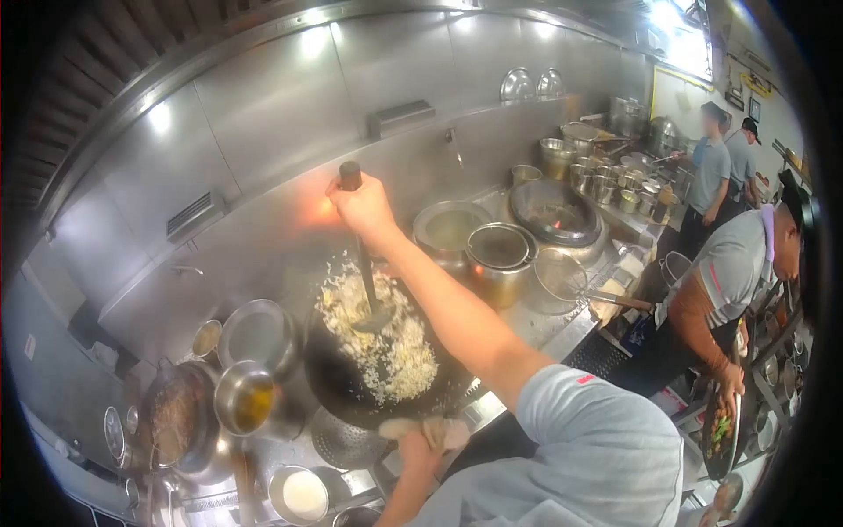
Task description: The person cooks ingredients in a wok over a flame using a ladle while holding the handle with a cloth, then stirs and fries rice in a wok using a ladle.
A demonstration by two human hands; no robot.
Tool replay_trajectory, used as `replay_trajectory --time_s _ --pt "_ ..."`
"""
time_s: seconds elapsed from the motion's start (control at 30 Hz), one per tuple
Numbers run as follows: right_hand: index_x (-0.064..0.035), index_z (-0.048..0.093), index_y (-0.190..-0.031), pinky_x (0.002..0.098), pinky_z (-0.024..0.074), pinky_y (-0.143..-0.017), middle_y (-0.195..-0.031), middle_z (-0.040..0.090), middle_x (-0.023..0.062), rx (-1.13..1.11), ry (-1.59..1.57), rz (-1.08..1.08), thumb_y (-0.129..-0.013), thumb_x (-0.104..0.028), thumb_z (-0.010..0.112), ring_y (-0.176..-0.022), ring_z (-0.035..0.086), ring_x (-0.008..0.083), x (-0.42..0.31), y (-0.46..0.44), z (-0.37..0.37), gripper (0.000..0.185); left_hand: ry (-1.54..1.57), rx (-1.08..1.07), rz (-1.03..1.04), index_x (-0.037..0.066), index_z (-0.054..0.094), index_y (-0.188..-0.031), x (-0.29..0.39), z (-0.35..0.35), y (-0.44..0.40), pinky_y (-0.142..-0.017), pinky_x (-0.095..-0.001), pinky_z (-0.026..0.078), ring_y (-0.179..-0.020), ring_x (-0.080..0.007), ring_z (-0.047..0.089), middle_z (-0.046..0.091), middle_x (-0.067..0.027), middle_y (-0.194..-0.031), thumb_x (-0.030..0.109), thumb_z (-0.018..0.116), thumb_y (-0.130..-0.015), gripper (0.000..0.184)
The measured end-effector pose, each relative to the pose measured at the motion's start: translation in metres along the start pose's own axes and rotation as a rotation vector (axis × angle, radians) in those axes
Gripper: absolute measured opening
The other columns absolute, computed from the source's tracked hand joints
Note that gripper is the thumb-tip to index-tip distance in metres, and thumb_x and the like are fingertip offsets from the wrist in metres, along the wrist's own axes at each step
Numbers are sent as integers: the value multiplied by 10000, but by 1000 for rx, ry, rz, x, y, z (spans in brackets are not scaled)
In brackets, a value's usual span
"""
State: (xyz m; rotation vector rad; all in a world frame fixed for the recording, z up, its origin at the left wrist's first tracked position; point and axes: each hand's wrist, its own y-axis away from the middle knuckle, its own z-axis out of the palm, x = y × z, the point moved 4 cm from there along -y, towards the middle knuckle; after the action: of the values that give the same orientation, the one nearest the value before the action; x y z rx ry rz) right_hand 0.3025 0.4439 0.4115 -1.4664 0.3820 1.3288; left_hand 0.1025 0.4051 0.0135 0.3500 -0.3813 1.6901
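Observation:
My right hand (364, 209) is closed around the upper handle of a long ladle (367, 281). The ladle stands nearly upright, its bowl down in a dark wok (329, 378). Loose fried rice (408, 369), white with pale yellow bits, fills the wok, and some grains are in the air above its far side. At the wok's near rim, my left hand (420, 443) is closed on a folded cloth (430, 430). Whether the fingers also grip the rim or a handle through the cloth is hidden.
Left of the wok stand a pot of yellow oil (244, 400) and a second wok (176, 417). A perforated strainer (347, 439) lies near me, beside a container of white contents (303, 494). Rightward are a mesh skimmer (562, 274) and another wok (555, 213). A co-worker (729, 272) tilts a pan close by.

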Motion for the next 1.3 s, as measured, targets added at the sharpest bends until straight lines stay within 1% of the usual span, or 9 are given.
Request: replay_trajectory --time_s 0.07,0.13,0.27,0.43,0.53,0.6,0.8,0.9,1.3 --pt "-10 575 -760 296 428 -577 -635 566 47 -28 95 -86 -771 -138 547 -599 524 143 8 19 6 131 -14 728 5 68 525 -751 26 11 -10 -601 -270 433 -641 -202 522 513 -92 -688 226 444 -891 226" --pt "-8 579 -764 287 430 -579 -659 583 35 -16 209 -55 -763 -119 558 -601 523 137 54 43 8 113 -314 444 85 71 519 -737 51 6 -46 -528 -245 402 -626 -167 511 516 -82 -687 224 452 -890 227" --pt "-5 593 -773 269 427 -586 -677 592 14 142 -6 -318 -740 -80 586 -632 524 118 77 27 -12 82 151 -279 -84 49 547 -791 0 -7 -18 -630 -325 435 -717 -215 544 543 -81 -740 251 484 -871 227" --pt "-30 599 -793 274 412 -509 -646 573 20 121 -13 -47 -751 -95 598 -551 507 101 6 18 -28 77 -258 389 -12 38 481 -677 22 21 2 -507 -303 388 -589 -190 460 489 -85 -679 118 427 -859 207" --pt "-21 613 -766 284 428 -582 -637 599 23 99 202 10 -750 -136 606 -605 533 106 74 38 -21 116 -96 216 100 48 521 -738 42 -41 -59 -533 -305 404 -611 -194 501 526 -102 -698 137 432 -860 175" --pt "-33 610 -739 276 424 -538 -638 601 24 69 95 -146 -770 -120 592 -572 534 114 92 50 -25 94 -118 665 78 35 496 -700 27 -18 -34 -547 -321 438 -695 -237 572 546 -137 -726 145 457 -856 195" --pt "-55 569 -830 253 352 -372 -587 490 -1 215 -324 -20 -747 -33 558 -428 428 99 18 -7 -86 86 145 288 166 -4 538 -895 0 -54 -21 -639 -408 473 -760 -301 578 590 -188 -842 180 485 -857 196" --pt "-46 574 -817 256 342 -370 -584 486 7 130 -421 -210 -743 -16 545 -403 410 106 -21 14 -99 85 -80 473 190 47 512 -767 27 -29 -40 -528 -359 446 -635 -231 553 555 -122 -722 186 445 -880 191" --pt "-35 590 -725 233 331 -421 -570 511 -4 -17 -305 52 -772 16 540 -467 461 58 156 25 -36 86 -378 739 124 -46 516 -904 67 -52 -73 -474 -362 468 -617 -282 606 609 -175 -767 157 451 -871 216"
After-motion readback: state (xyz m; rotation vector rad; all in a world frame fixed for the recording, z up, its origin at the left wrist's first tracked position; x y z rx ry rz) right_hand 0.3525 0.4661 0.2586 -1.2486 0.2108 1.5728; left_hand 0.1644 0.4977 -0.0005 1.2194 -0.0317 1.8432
